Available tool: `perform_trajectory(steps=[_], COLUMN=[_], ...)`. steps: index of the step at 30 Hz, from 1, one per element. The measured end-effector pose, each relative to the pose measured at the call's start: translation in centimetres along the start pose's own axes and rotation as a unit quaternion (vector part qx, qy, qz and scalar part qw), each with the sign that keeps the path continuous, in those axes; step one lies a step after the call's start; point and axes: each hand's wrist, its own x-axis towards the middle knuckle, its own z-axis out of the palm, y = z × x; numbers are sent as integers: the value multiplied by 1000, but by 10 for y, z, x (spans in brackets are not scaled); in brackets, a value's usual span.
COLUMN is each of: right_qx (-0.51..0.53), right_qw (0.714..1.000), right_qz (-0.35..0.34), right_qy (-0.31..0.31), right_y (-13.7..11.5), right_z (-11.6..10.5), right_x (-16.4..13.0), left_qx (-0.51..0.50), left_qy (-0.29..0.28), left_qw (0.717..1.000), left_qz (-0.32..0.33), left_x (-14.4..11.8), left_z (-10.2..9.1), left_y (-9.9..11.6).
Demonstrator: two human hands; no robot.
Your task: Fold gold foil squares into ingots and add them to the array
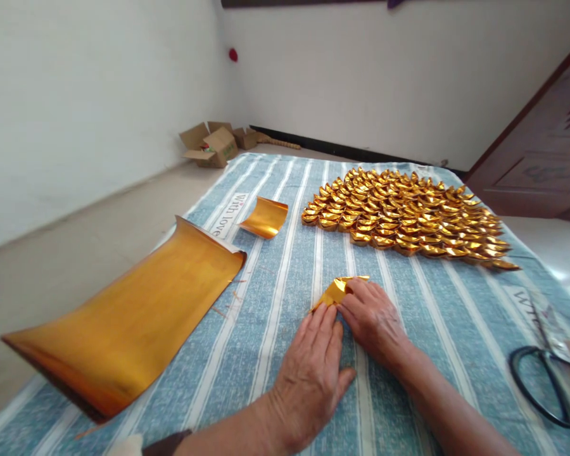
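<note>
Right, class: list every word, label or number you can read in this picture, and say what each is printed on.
"With love": printed on the blue-and-white striped cloth, beside the small curled gold foil sheet.
Second print at the cloth's right edge, near the black-handled scissors: too distorted to read.
Green print on the open cardboard box: too small to read.

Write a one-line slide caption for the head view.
Both hands, left hand and right hand, press a gold foil piece on a striped cloth beside folded gold ingots.
</note>
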Motion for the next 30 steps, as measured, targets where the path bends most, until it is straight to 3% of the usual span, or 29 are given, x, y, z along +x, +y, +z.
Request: perform_trajectory(steps=[16, 30], right_qx=[-9, -3], right_qw=[1000, 1000], right_qz=[-3, -6], right_qy=[10, 7], right_y=[1, 2], right_z=[4, 5], right_x=[-2, -2], left_qx=[-28, -35], left_qy=[-42, -40], left_qw=[999, 998], left_qz=[-10, -15], left_x=[2, 3], left_z=[2, 3], left_y=[-4, -4])
